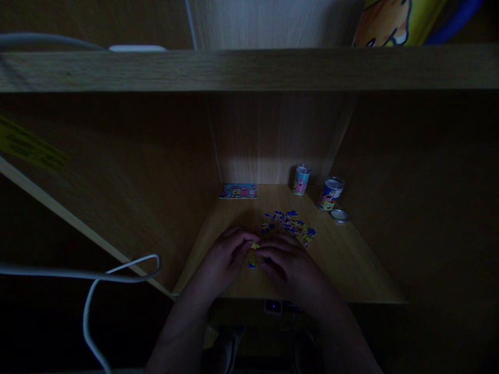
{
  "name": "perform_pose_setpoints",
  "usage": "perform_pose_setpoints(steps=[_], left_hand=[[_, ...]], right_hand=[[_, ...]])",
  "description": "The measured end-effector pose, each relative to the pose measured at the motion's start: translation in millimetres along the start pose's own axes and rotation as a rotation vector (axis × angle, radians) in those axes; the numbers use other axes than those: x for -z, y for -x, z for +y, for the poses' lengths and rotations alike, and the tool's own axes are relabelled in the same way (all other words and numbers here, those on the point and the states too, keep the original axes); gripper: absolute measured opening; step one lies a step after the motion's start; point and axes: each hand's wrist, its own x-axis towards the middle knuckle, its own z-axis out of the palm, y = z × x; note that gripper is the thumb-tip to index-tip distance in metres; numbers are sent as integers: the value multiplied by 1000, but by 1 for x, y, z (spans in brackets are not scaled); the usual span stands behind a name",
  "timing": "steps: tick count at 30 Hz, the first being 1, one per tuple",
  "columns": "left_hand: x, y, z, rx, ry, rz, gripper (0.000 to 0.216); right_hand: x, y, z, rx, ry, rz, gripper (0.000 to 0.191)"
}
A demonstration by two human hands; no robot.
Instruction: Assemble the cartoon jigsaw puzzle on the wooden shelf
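1. As I watch through the head camera, the left grip point(228, 254) and the right grip point(286, 262) sit close together near the front edge of the surface point(343, 265), their fingers curled downward and nearly meeting.
2. Between them, on the surface, lies a narrow strip of puzzle pieces point(253, 255), yellow and blue. Both grips are right against it, but the light is too dim for me to tell whether either one is pinching it.
3. A loose pile of puzzle pieces point(289, 223) lies just beyond the right grip, near the middle of the surface.
4. A cartoon picture card point(238, 191) lies flat along the back edge, left of the pile.
5. Toward the back right corner I see two printed tins point(301, 179), point(330, 193), with a round metal lid point(340, 215) lying just beside the nearer one.
6. A wooden shelf board point(249, 67) crosses above the surface, and a white cable point(117, 270) loops at the left.
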Motion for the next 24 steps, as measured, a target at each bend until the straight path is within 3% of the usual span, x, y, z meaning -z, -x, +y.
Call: perform_pose_setpoints(steps=[6, 13, 19, 24], left_hand=[[-1, 1, -6, 81, 55, 3, 18], [1, -1, -9, 136, 12, 121, 20], [0, -1, -9, 147, 26, 96, 19], [2, -3, -15, 254, -123, 232, 17]], right_hand=[[-1, 2, 4, 24, -44, -8, 32], [-1, 0, 3, 11, -2, 9, 26], [0, 1, -3, -42, 40, -5, 27], [0, 1, -4, -60, 71, -23, 23]])
